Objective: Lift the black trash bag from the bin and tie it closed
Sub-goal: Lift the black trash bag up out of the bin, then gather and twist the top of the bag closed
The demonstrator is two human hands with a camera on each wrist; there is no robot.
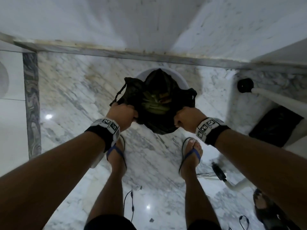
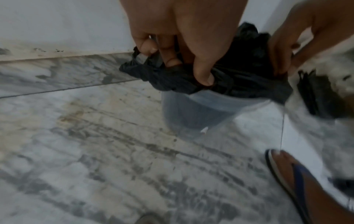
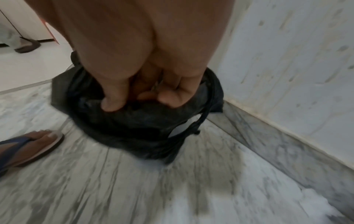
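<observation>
The black trash bag (image 1: 154,103) hangs open-mouthed over a pale round bin (image 1: 180,80) that stands by the wall; green waste shows inside it. My left hand (image 1: 122,113) grips the bag's left rim, and my right hand (image 1: 187,117) grips its right rim. In the left wrist view my left hand (image 2: 184,60) has its fingers curled into bunched black plastic (image 2: 245,72) above the translucent bin (image 2: 199,112). The right wrist view has my right hand (image 3: 138,94) clutching the bag (image 3: 134,128), which hides the bin.
Marble floor (image 1: 69,90) meets a wall skirting (image 1: 116,50) just behind the bin. My two feet in blue flip-flops (image 1: 116,151) stand close in front. At the right stand a white furniture leg (image 1: 269,97), a black bag (image 1: 275,127) and cables (image 1: 219,171).
</observation>
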